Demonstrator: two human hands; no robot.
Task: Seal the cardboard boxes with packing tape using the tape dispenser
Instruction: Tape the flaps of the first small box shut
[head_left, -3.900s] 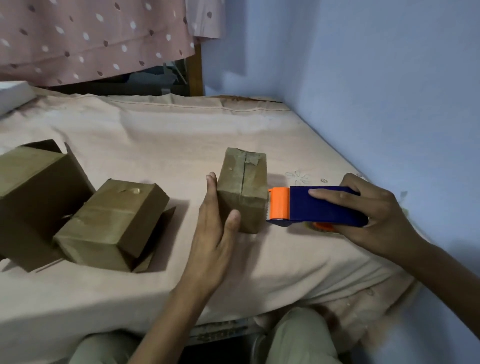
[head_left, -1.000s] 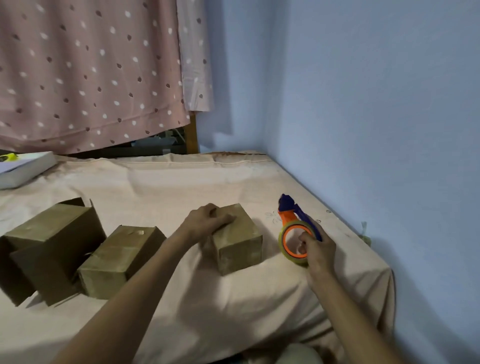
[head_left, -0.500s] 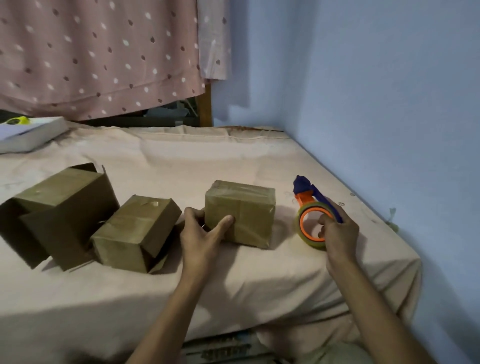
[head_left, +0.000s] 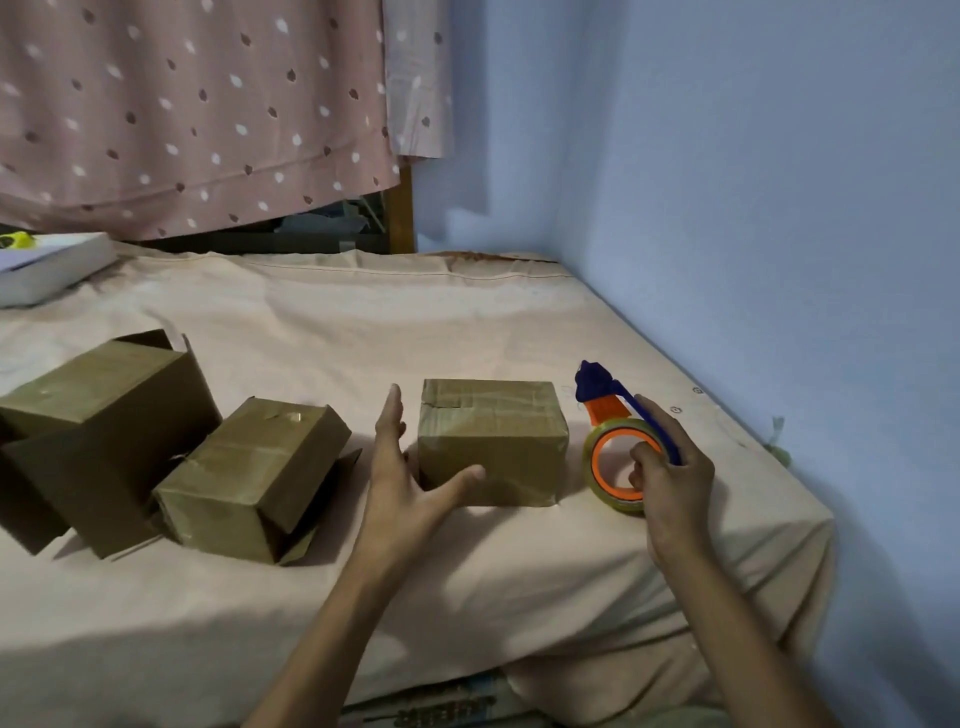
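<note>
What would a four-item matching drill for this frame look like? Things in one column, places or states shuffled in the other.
Things:
1. tape dispenser
2. left hand
3. white box
4. largest cardboard box

Places or states:
A. far left corner of the bed
B. gripped by the right hand
C. open, at the sealed box
D. flap still standing up

Pairs: 1-B, 2-C, 3-A, 4-D
</note>
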